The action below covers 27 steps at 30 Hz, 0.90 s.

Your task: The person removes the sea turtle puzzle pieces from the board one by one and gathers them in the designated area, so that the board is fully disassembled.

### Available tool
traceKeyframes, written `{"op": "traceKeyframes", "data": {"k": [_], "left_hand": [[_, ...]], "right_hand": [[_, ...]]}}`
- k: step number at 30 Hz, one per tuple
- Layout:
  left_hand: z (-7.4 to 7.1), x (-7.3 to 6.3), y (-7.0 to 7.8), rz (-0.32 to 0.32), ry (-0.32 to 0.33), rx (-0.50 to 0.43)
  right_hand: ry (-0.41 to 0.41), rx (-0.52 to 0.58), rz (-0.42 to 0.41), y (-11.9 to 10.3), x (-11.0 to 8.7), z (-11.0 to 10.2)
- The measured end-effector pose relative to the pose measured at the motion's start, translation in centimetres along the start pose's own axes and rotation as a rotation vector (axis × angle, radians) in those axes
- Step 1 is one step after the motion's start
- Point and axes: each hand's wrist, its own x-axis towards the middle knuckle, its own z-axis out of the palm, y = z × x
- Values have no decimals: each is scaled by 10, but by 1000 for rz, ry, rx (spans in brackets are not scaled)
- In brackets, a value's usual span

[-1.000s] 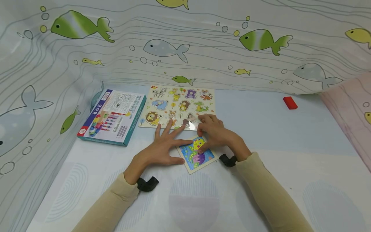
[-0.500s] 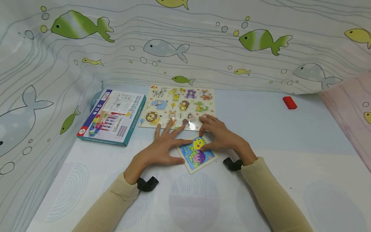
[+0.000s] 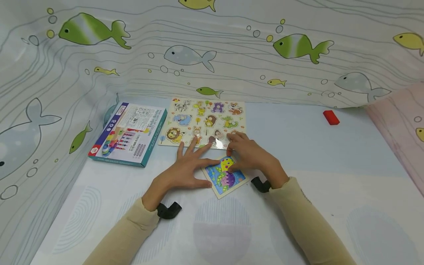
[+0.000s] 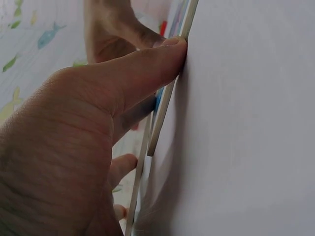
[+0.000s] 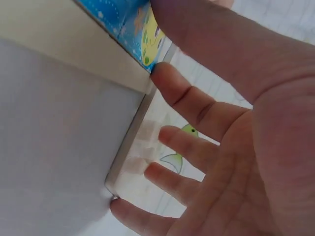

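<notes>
A small square jigsaw puzzle (image 3: pixel 228 181) lies tilted on the table, showing a yellow-headed, purple-bodied cartoon creature on blue within a pale wooden border. My left hand (image 3: pixel 188 173) is spread beside its left side, index fingertip on the picture and thumb at the frame's edge. In the left wrist view that thumb (image 4: pixel 147 66) lies along the puzzle's rim. From the other side my right hand (image 3: pixel 251 156) reaches over, its thumb on the yellow head and its index finger at the upper corner. The right wrist view shows the remaining fingers (image 5: pixel 184 147) extended over the larger board behind.
Just behind the puzzle lies a larger animal peg board (image 3: pixel 202 119), overlapped by fingertips of both hands. A flat teal-edged toy box (image 3: pixel 129 134) sits at the left. Far right rests a red block (image 3: pixel 331 117). A fish-patterned sheet (image 3: pixel 245 48) rises behind the table.
My right hand has shifted slightly, its thumb sliding a little up the picture toward the yellow head. The left hand and the puzzle stay nearly in place.
</notes>
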Motion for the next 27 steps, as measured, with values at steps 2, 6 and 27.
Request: {"op": "traceKeyframes", "data": {"k": [2,6,27], "left_hand": [[0,0,0,-5,2,0],[1,0,0,-6,5,2],[0,-1,1,-1,3,3]], "right_hand": [[0,-1,5,-1,0,0],[9,30,-5,4,2,2],[64,182,-90,18,-1,11]]}}
